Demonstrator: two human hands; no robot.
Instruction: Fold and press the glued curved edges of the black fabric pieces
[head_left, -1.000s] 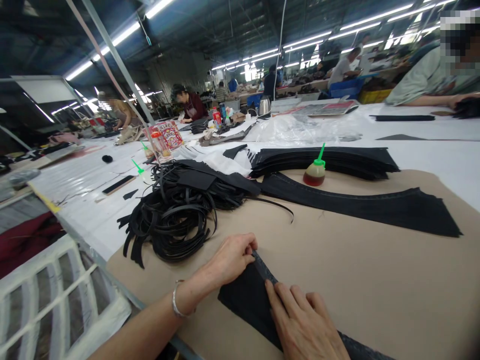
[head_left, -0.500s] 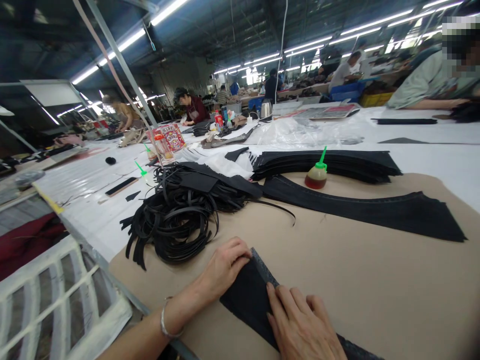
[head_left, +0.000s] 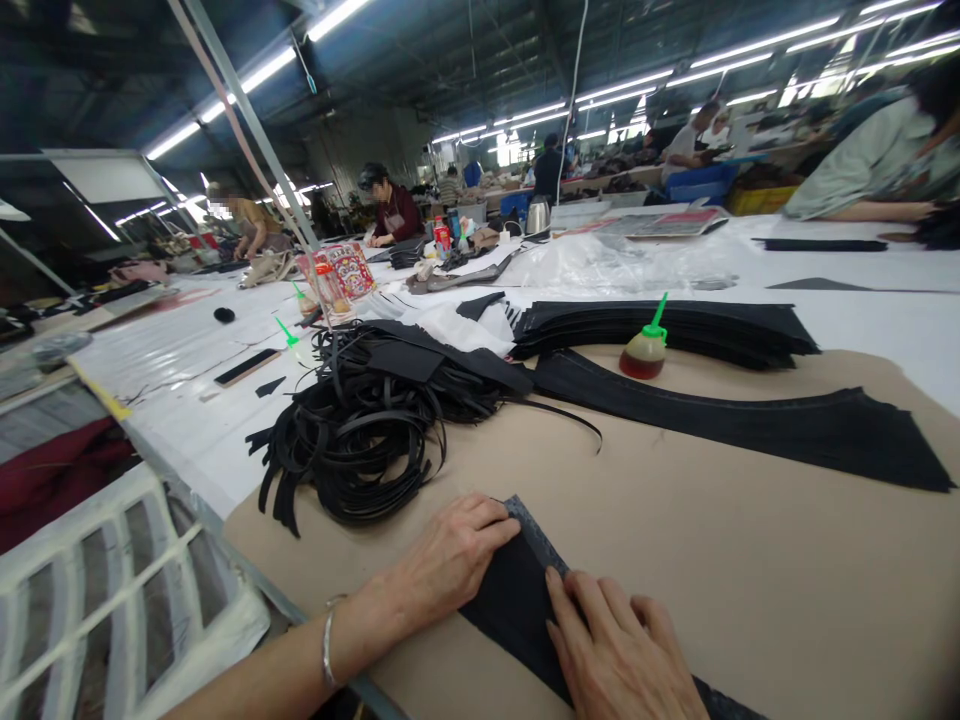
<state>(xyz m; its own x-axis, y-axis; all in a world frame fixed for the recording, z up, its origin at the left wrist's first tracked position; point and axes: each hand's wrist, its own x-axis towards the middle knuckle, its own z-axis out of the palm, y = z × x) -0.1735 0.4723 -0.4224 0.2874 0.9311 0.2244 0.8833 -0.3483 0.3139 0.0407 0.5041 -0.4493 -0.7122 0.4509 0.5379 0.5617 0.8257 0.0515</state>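
Note:
A black cut piece of material (head_left: 517, 600) lies flat on the brown cardboard sheet (head_left: 712, 560) near the table's front edge. My left hand (head_left: 450, 555) rests on its upper left corner, fingers stretched forward and lying flat on it. My right hand (head_left: 622, 655) presses down on the same piece, fingers spread and pointing along its grey folded edge. A bracelet sits on my left wrist. Neither hand grips anything.
A tangle of black straps (head_left: 352, 430) lies just left of centre. Long black cut pieces (head_left: 750, 420) and a glue bottle with green nozzle (head_left: 645, 350) sit beyond. A white plastic crate (head_left: 112, 590) stands at lower left. Other people work at the far tables.
My left hand's fingers have flattened out onto the piece's corner from a pinched pose. The view has shifted slightly; the right hand stays pressed on the piece.

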